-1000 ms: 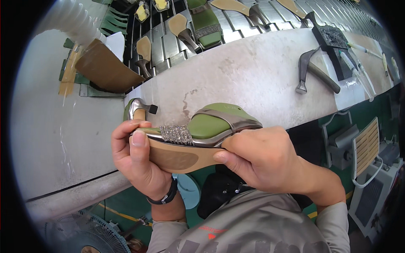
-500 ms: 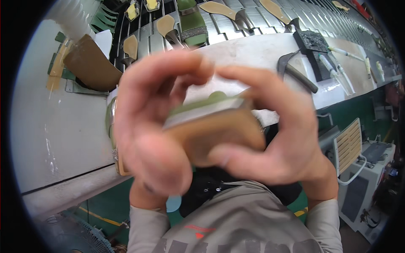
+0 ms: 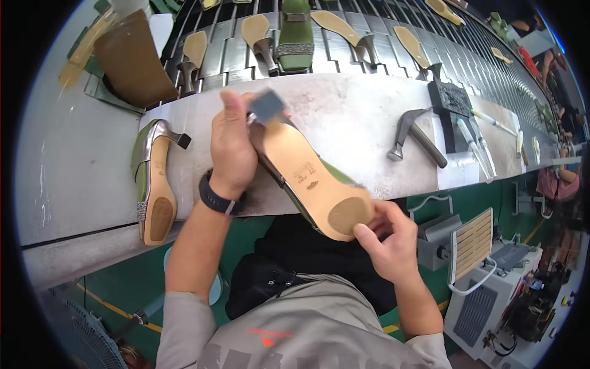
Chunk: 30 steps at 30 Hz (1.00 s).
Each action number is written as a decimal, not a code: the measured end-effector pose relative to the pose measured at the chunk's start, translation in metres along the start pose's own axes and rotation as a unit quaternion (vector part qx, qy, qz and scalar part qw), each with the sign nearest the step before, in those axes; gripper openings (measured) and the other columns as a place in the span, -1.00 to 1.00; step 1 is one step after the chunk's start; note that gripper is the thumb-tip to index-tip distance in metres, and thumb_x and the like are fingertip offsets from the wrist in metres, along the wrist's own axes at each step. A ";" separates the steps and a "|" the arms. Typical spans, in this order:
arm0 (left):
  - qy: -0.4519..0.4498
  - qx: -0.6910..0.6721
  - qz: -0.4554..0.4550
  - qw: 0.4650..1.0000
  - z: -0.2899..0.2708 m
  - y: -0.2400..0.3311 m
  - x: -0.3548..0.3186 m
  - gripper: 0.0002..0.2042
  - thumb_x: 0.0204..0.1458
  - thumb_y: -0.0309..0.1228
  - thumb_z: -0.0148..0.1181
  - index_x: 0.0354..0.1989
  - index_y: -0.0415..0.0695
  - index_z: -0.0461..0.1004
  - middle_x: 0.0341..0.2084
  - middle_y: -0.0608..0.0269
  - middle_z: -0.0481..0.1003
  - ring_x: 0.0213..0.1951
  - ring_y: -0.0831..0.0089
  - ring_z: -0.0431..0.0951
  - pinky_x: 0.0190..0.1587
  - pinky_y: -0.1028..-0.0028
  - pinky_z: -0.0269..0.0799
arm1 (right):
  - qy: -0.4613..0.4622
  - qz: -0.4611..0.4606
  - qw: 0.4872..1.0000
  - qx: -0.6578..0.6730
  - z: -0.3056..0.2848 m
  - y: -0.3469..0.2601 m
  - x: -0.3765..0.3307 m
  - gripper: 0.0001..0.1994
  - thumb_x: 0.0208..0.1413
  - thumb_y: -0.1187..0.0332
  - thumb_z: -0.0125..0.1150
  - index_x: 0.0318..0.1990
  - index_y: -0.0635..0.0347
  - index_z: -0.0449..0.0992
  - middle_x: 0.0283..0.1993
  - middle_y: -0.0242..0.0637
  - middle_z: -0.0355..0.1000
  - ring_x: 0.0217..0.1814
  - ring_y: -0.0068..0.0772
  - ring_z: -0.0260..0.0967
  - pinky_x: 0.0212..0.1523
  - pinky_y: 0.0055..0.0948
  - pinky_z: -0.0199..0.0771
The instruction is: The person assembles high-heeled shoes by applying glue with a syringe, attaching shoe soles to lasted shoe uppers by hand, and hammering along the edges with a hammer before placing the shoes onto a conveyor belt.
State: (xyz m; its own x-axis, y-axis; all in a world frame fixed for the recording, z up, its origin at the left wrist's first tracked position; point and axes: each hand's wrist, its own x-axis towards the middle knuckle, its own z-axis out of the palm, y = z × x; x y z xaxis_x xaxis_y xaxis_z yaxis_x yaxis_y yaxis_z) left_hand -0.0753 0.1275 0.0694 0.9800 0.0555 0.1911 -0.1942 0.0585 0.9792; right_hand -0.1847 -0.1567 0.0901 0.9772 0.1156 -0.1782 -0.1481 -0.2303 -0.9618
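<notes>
A green heeled sandal (image 3: 301, 175) is held over the worktable with its tan sole turned up toward me. My left hand (image 3: 233, 144) grips it at the heel end, beside the dark heel tip, which is blurred. At the toe, my right hand (image 3: 391, 238) pinches the rim of the sole between thumb and fingers. The sandal's green upper faces down and is mostly hidden. Left of my left hand, a matching sandal (image 3: 161, 184) with a silvery heel lies on its side on the table.
A hammer (image 3: 418, 138) lies right of my hands, near a black block (image 3: 452, 101) and several syringe-like tubes (image 3: 476, 144). Beyond the white tabletop (image 3: 362, 101), a slatted metal conveyor (image 3: 215, 58) carries soles with heels and a green sandal (image 3: 295, 37). Brown cardboard (image 3: 132, 64) stands at left.
The sandal has turned from toe-on and blurred to lying lengthwise with its sole up. My left hand has moved to the heel, my right hand lower at the toe.
</notes>
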 end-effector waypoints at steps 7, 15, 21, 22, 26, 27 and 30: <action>-0.133 -0.011 0.056 0.989 0.013 0.001 0.013 -0.13 0.44 0.31 -0.42 -0.19 -0.31 0.64 -0.29 0.16 0.63 -0.18 0.43 0.60 -0.04 0.44 0.50 | -0.064 -0.214 0.965 -0.140 0.035 -0.109 0.073 -0.51 -0.09 0.43 0.63 0.06 0.21 0.65 -0.43 -0.47 0.40 -0.48 -0.59 0.27 -0.44 -0.53 0.28; -0.114 -0.028 0.100 0.988 0.005 -0.005 0.010 0.05 0.32 0.46 -0.61 -0.24 -0.32 0.66 -0.27 0.04 0.62 -0.15 0.26 0.59 0.03 0.32 0.46 | -0.043 -0.514 0.804 -0.296 0.050 -0.102 0.068 -0.60 -0.17 0.57 0.52 -0.08 0.48 0.66 -0.39 -0.22 0.54 -0.50 -0.38 0.49 -0.56 -0.45 0.51; -0.131 0.043 0.093 0.986 -0.003 0.002 0.010 0.19 0.16 0.58 -0.81 -0.23 -0.29 0.67 -0.25 0.06 0.61 -0.16 0.30 0.57 0.02 0.33 0.44 | -0.013 -0.502 0.815 -0.287 0.065 -0.081 0.081 -0.61 -0.05 0.54 0.61 -0.03 0.40 0.67 -0.39 -0.15 0.60 -0.45 -0.23 0.59 -0.46 -0.37 0.59; -0.129 0.051 0.095 0.986 -0.004 0.001 0.010 0.18 0.16 0.58 -0.81 -0.24 -0.29 0.67 -0.26 0.06 0.61 -0.16 0.30 0.57 0.01 0.34 0.45 | -0.014 -0.502 0.816 -0.287 0.067 -0.078 0.084 -0.61 -0.05 0.54 0.61 -0.03 0.40 0.67 -0.39 -0.15 0.60 -0.45 -0.23 0.59 -0.46 -0.37 0.59; -0.125 0.060 0.094 0.986 -0.005 0.000 0.009 0.18 0.16 0.58 -0.81 -0.24 -0.29 0.66 -0.27 0.05 0.61 -0.17 0.29 0.57 0.00 0.33 0.45 | -0.008 -0.535 0.798 -0.279 0.072 -0.073 0.089 -0.62 -0.03 0.54 0.56 -0.04 0.51 0.64 -0.35 -0.23 0.54 -0.49 -0.41 0.50 -0.54 -0.45 0.54; -0.125 0.060 0.094 0.986 -0.006 0.000 0.008 0.18 0.16 0.58 -0.81 -0.24 -0.29 0.66 -0.27 0.05 0.61 -0.17 0.29 0.57 0.00 0.33 0.45 | -0.009 -0.533 0.800 -0.276 0.072 -0.072 0.089 -0.62 -0.03 0.54 0.56 -0.04 0.51 0.64 -0.35 -0.23 0.54 -0.49 -0.41 0.50 -0.54 -0.45 0.53; -0.121 0.056 0.089 0.987 -0.006 0.000 0.007 0.19 0.16 0.58 -0.81 -0.24 -0.29 0.66 -0.27 0.05 0.61 -0.18 0.29 0.57 0.00 0.33 0.45 | -0.011 -0.531 0.802 -0.273 0.073 -0.073 0.089 -0.63 -0.04 0.54 0.56 -0.05 0.51 0.64 -0.35 -0.24 0.54 -0.49 -0.42 0.50 -0.55 -0.45 0.52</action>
State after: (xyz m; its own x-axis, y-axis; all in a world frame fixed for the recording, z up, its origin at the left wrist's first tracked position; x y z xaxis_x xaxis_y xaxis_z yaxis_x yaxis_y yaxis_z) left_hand -0.0689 0.1342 0.0698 0.9151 -0.1851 0.3583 -0.3717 -0.0430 0.9273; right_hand -0.0983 -0.0588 0.1297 0.5037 0.5434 0.6716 0.8611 -0.3785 -0.3396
